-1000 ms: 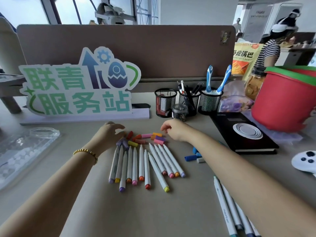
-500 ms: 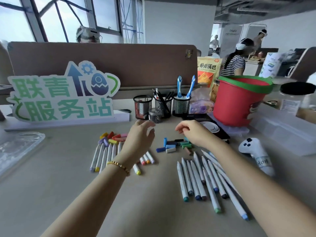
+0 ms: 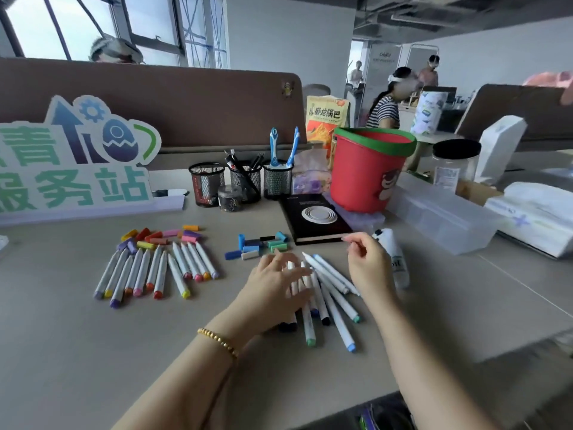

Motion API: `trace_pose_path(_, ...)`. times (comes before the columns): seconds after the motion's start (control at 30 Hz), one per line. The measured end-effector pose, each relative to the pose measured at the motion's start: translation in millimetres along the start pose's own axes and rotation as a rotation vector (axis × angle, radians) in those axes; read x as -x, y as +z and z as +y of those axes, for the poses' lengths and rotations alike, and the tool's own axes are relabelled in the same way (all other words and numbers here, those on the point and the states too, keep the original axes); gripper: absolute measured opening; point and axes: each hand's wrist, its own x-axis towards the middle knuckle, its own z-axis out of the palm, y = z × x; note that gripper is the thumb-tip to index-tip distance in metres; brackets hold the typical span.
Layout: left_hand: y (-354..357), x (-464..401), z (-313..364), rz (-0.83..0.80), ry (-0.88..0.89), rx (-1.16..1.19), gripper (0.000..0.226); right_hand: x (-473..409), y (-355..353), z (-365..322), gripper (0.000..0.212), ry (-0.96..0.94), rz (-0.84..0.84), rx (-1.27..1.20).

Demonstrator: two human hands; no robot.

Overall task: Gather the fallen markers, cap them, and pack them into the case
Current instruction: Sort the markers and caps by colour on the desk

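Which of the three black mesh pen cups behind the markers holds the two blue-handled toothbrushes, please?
The rightmost black mesh cup, nearest the red bucket, holds them. The middle mesh cup holds dark pens; the left mesh cup shows nothing above its rim.

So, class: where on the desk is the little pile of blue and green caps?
In the head view, the blue and green caps lie mid-desk, just left of the black notebook and just beyond the left hand.

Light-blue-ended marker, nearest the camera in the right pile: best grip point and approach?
Pinch the white barrel of the light-blue-ended marker at mid-length, coming from above and from its right. It lies flat on the desk at the pile's outer edge, its lower half apart from the others, so that side looks free. The left hand covers the pile's other side; the right hand is closer.
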Motion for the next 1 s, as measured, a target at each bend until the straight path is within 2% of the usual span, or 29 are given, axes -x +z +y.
trace_pose_path(0.07, 0, 6, 1, -0.157, 0.018, -0.1, 0.053, 6, -3, 5, 0.024, -0.01, -0.054, 0.025)
trace_pose_path(0.13, -1, 7, -1, -0.244, 0.013, -0.141, 0.055, 10, -2, 10, 0.02, -0.051, -0.134, 0.09)
trace_pose_path(0.23, 0, 6, -4, -0.237, -0.023, -0.167, 0.055, 14, 1, 14, 0.013, -0.081, -0.265, 0.256)
trace_pose_path(0.4, 0, 6, -8, -0.212, -0.086, -0.148, 0.054, 15, -5, 11, 0.017, -0.045, -0.371, 0.426)
trace_pose_path(0.5, -2, 8, -8, -0.17, -0.04, -0.118, 0.05, 16, -10, 8, 0.012, -0.029, -0.362, 0.518)
trace_pose_path(0.7, -1, 13, 9, -0.2, 0.181, -0.103, 0.046, 18, -17, 12, 0.019, 0.045, -0.344, 0.574)
trace_pose_path(0.73, -1, 13, 10, -0.187, 0.189, -0.107, 0.048, 18, -17, 14, 0.019, 0.055, -0.343, 0.563)
trace_pose_path(0.8, -3, 13, 8, -0.148, 0.187, -0.072, 0.065, 16, -17, 16, 0.019, 0.069, -0.319, 0.513)
trace_pose_path(0.87, -4, 12, 4, -0.107, 0.145, 0.024, 0.071, 13, -17, 17, 0.017, 0.068, -0.227, 0.414)
trace_pose_path(1.0, -4, 4, -16, 0.019, 0.015, 0.156, 0.035, 11, -20, 19, 0.014, 0.054, -0.08, 0.235)
